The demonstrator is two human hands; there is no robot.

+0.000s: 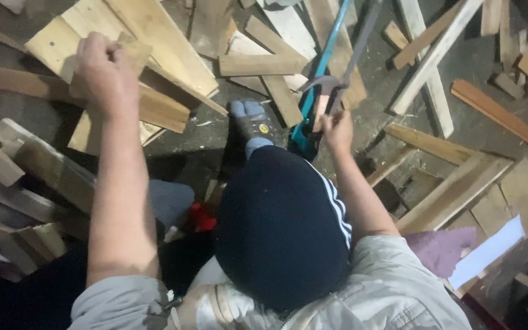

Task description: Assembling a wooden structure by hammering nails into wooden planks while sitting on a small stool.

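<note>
My left hand (104, 72) is closed around a short pale wooden board (93, 122) that stands on end among stacked planks at the upper left. My right hand (337, 129) grips the handle end of a long tool with teal and grey arms (325, 55) that runs up and away across the floor. A small reddish wood piece (321, 110) sits at the tool's jaws just above that hand. My dark-trousered knee (282, 226) and grey sock (250, 119) lie between the two hands.
Loose planks and offcuts (264, 64) cover the dark concrete floor. A wooden frame (459, 183) lies at the right, with a white sheet (490, 250) and a purple cloth (438, 247) beside it. More boards (13, 195) pile up at the left. A red object (201, 217) sits beside my knee.
</note>
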